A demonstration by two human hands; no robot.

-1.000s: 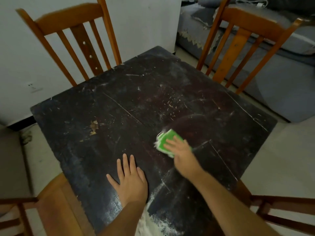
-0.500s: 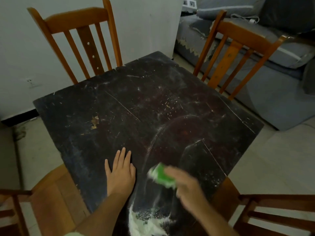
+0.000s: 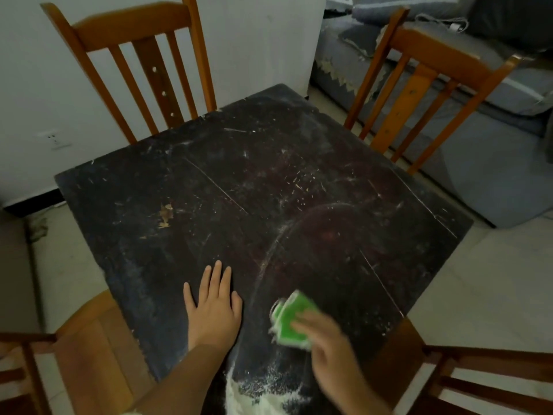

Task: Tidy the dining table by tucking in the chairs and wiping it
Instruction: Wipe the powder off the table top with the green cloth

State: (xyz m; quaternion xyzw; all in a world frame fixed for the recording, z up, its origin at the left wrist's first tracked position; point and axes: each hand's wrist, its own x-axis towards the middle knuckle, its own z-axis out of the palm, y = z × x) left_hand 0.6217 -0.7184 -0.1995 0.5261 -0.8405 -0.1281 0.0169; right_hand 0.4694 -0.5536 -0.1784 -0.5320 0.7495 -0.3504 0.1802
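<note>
While the left hand (image 3: 213,307) is lying flat and open on the dark tabletop (image 3: 209,181), fingers spread and gripping nothing, the right hand (image 3: 326,348) is pressing a green cloth (image 3: 291,317) against the surface, its grip closed over the cloth's near edge, though blur is hiding exactly how the fingers are wrapping it. Just beyond and to the far side of that grip, a cleaner, darker arc is showing against the dusty surface, and a drift of pale powder (image 3: 257,393) is sitting at the near edge, just below both wrists. Judging by its folded, floppy look, the cloth is probably handling as something light and soft, bunching easily, so holding it under a flat palm with fingers spread over the top seems the best hold. Far from the grip, two wooden chairs (image 3: 143,70) are standing close against the far edges, and two more are flanking the near corner; how fully these are tucked in cannot be told. Much of the tabletop beyond the left hand is looking unwiped.
</note>
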